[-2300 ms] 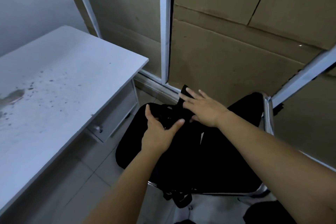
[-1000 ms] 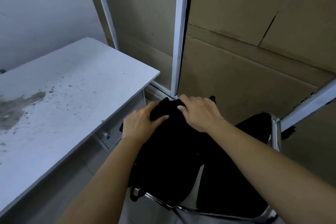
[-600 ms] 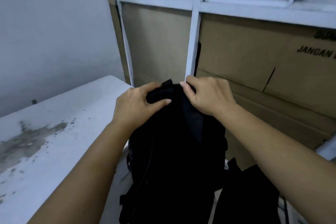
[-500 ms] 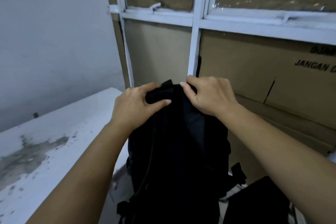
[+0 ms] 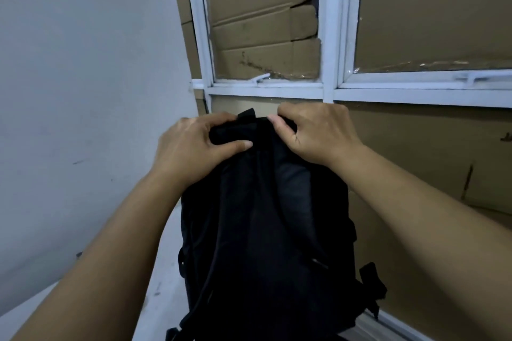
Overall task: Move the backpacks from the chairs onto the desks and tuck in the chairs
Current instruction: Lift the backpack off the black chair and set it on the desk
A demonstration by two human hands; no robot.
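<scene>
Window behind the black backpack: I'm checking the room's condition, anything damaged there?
Yes. The brown cardboard covering the white-framed window is split near the upper middle pane, leaving a dark gap, and it is stained lower down.

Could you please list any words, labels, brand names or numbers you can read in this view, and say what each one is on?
None can be read now.
Black fabric backpack, held by the left hand and right hand: no logo or label shows.
Brown cardboard sheets behind the white window frame: no print in view.
</scene>
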